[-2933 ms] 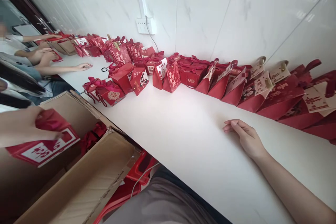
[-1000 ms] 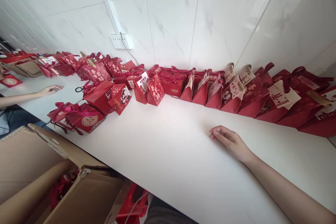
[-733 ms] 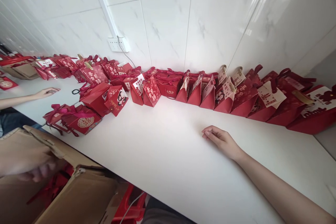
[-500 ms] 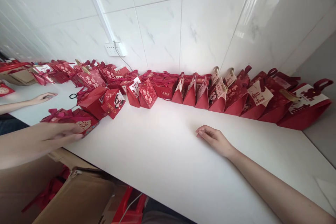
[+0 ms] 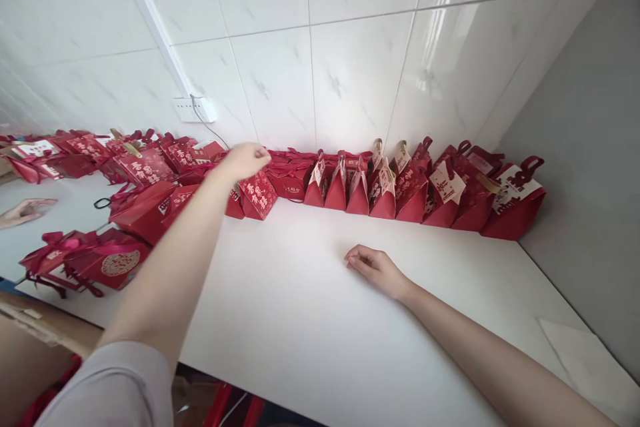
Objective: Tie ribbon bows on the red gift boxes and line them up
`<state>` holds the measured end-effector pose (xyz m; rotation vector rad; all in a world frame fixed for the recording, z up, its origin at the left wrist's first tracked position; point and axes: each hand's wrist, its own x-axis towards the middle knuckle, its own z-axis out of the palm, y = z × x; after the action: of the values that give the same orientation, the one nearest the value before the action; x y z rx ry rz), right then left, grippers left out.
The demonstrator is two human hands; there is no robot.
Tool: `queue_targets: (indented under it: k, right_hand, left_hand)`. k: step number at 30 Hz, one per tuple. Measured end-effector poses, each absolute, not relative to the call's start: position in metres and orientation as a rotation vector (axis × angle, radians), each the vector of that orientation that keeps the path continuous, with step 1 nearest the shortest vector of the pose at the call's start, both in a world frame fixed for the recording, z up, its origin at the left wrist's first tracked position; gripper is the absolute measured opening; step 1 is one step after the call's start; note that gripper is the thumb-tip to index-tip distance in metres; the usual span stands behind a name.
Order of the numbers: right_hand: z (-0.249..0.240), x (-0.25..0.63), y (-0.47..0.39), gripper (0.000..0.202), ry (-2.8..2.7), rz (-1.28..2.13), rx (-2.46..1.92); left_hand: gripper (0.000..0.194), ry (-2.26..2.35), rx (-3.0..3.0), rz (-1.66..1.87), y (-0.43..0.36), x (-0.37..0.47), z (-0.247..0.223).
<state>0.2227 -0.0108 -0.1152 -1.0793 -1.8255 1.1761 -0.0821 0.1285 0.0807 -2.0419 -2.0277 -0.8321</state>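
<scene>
My left hand (image 5: pixel 245 161) reaches across to the back of the table, fingers curled together just above a red candy box (image 5: pixel 259 196) with pale lettering. What lies between those fingers, if anything, is hidden. Beside that box a second red box (image 5: pixel 235 205) is mostly covered by my forearm. My right hand (image 5: pixel 375 267) rests loosely closed on the white table (image 5: pixel 280 293), and no object shows in it. Behind it stands a row of red boxes (image 5: pixel 383 197) with looped ribbon handles and cream or red printed panels.
Along the tiled wall, more red boxes (image 5: pixel 145 170) are heaped to the left. Near the front left edge sits a box with a gold round emblem (image 5: pixel 120 263). Another person's hand (image 5: pixel 27 212) lies at the far left. A cable hangs from the wall socket (image 5: pixel 194 109).
My left hand has moved from the emblem box at the front left, up and right to the lettered box at the back. My right hand keeps its place on the table. The view has shifted right.
</scene>
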Motion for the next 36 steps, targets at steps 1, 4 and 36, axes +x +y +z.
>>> queue_targets:
  k: [1,4,36]
  right_hand:
    - [-0.115,0.222,-0.010,0.027,-1.827,1.175,-1.076]
    - [-0.114,0.221,-0.010,0.025,-1.831,1.172,-1.068]
    - [-0.106,0.218,-0.016,0.089,-1.609,0.868,-0.853]
  left_hand:
    - [0.034,-2.055,-2.079,-0.801,0.135,-0.074,0.071]
    - [0.044,-2.156,-2.117,-0.716,0.153,-0.049,0.035]
    - [0.075,-1.733,-2.350,-1.223,0.017,0.006,0.024]
